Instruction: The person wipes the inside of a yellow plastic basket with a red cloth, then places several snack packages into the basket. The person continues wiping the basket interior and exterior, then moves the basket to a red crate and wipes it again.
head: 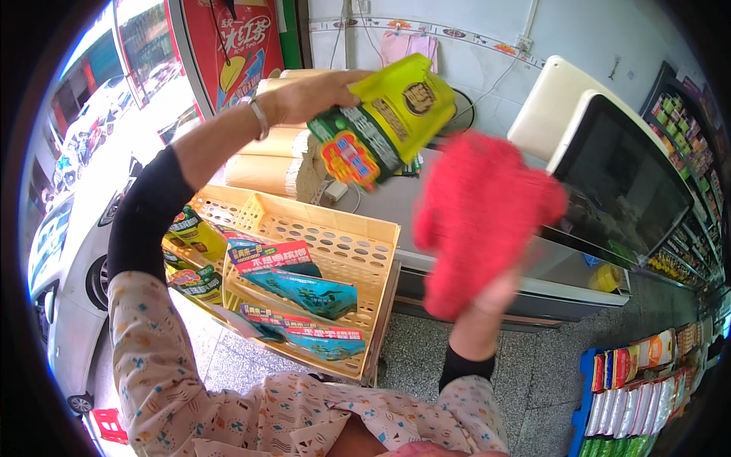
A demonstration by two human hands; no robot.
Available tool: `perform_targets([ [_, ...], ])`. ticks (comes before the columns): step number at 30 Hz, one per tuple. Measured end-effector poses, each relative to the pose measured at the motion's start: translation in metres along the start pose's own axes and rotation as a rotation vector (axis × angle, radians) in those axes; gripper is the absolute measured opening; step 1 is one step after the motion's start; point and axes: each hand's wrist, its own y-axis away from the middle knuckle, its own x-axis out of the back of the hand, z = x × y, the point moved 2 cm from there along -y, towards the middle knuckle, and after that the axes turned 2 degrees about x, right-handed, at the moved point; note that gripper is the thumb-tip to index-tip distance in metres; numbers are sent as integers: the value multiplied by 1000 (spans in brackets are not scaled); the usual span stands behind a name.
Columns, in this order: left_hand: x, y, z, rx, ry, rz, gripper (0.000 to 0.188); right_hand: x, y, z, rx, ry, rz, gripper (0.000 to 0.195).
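Observation:
My left hand (328, 96) grips the edge of a yellow and green snack packet (408, 108), raised above the counter. A red cloth (480, 211), blurred by motion, is in my right hand (495, 297), whose fingers are hidden by it. The cloth is just right of the packet; whether they touch I cannot tell. Below my left forearm stands a divided, perforated yellow plastic basket (365, 227). Blue packets with red tops (325, 291) lean in its larger compartment. More yellow and green packets (200, 234) sit in its left part, partly behind my arm.
The grey counter (391, 200) carries a white-framed monitor (622, 177) at right. Paper-wrapped rolls (262, 163) are stacked behind the basket, near a white power adapter (336, 190). A yellow tape roll (605, 278) lies at the right. Packaged goods fill a blue crate (585, 377) on the floor.

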Motion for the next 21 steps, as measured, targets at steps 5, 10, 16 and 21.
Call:
perform_targets([
  [5,-81,76,-21,-271,1054,-429,43,-87,-7,30,753,1342,-223,37],
  [10,-123,133,3,-213,596,33,38,-77,-14,5,834,1535,53,18],
  [16,-152,176,-17,-541,690,26,61,6,-11,18,199,737,477,42],
  [21,-164,175,-20,-642,762,106,54,-62,102,29,487,972,614,34],
])
